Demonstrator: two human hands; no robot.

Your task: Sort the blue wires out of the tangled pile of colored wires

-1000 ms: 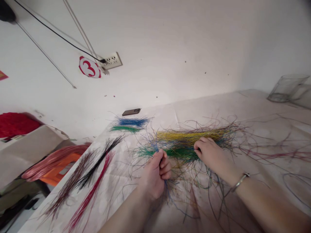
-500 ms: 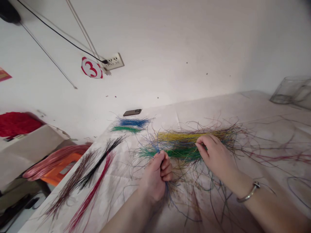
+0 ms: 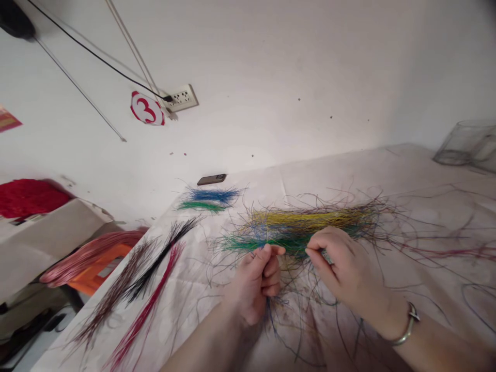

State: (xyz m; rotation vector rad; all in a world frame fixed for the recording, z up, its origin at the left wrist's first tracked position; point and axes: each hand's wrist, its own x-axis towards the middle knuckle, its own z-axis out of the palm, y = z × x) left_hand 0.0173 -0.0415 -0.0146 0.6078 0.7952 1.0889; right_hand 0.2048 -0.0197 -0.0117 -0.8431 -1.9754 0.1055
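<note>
My left hand is closed around a small bunch of thin blue wires; their ends hang out below the fist. To its right, my right hand is closed in a pinch, thumb against forefinger, just over the near edge of the pile. Whatever sits between those fingertips is too fine to make out. Behind both hands lies a long tangled pile of wires, with yellow wires at the back and green wires in front. A few blue strands run among them.
Separate bundles lie leftward: blue, green, black, red and brown wires. A phone rests near the wall. Glass mugs stand far right. A pink coil lies over an orange stool.
My right hand has come down and slightly nearer, from over the yellow wires to the pile's near edge. My left forefinger has extended a little to the right; the fist still holds the blue wires.
</note>
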